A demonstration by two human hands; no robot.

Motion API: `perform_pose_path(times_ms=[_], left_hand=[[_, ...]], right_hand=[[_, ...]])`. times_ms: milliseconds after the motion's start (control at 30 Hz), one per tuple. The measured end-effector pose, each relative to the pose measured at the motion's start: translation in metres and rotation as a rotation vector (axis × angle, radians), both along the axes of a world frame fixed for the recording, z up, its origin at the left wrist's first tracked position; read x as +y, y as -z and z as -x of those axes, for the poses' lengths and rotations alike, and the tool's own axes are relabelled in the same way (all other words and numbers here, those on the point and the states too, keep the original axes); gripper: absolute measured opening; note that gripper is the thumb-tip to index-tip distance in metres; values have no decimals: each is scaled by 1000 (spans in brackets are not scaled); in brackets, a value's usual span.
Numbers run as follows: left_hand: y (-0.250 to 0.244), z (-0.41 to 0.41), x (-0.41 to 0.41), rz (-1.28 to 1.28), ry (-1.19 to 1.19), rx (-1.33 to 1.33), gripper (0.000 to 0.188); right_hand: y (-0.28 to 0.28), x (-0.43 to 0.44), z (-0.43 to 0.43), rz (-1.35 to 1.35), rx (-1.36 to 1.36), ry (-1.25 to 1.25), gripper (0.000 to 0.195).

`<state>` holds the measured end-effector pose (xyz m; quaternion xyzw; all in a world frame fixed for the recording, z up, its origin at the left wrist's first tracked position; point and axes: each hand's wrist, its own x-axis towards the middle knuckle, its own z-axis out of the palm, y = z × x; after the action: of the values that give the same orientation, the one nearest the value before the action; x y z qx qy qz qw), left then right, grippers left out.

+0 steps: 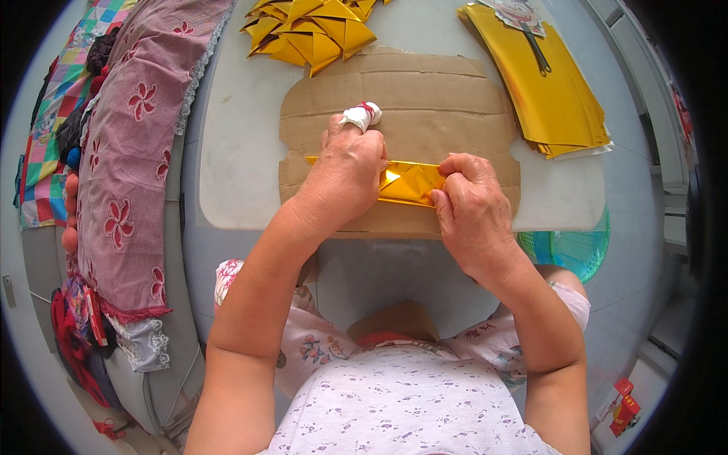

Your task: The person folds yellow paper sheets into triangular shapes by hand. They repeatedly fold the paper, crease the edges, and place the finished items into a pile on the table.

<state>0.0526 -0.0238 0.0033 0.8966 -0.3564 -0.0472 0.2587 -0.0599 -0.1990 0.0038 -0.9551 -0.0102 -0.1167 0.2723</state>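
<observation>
A folded strip of gold foil paper [410, 181] lies between my hands, over the front part of a flattened cardboard piece [421, 114]. My left hand [354, 162] grips its left part, and one finger wears a white wrapping [360, 116] tied with red thread. The strip's right end is pinched between the thumb and fingers of my right hand [473, 199]. Folded gold paper pieces [310, 31] are heaped at the back left of the cardboard. At the back right lies a stack of flat gold sheets [546, 96].
The white table [233, 148] has rounded front corners. A paper fan with a black handle [536, 48] rests on the gold sheets. Below the table's right front edge is a green plastic basket [574, 244]. To the left stands a sofa with a pink patterned cover [131, 165].
</observation>
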Motion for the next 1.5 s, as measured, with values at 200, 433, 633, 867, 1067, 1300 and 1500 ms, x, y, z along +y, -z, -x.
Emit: perform_pose_path(times_ms=[200, 433, 633, 867, 1067, 1300, 1500], left_hand=[[0, -1, 0, -1, 3, 44, 2], [-3, 1, -1, -11, -12, 52, 2], [0, 2, -1, 25, -5, 1, 3], [10, 11, -2, 80, 77, -243, 9], [17, 16, -1, 117, 165, -426, 17], [14, 25, -1, 9, 147, -447, 27], [14, 29, 0, -29, 212, -438, 36]], right_hand=[[-3, 1, -1, 20, -5, 6, 10], [-3, 2, -1, 14, -3, 9, 10], [-3, 2, -1, 18, 0, 6, 10], [1, 0, -1, 13, -26, 7, 9], [4, -1, 0, -14, -30, -3, 15], [3, -1, 0, -1, -31, -3, 15], [3, -1, 0, 3, -33, 14, 8]])
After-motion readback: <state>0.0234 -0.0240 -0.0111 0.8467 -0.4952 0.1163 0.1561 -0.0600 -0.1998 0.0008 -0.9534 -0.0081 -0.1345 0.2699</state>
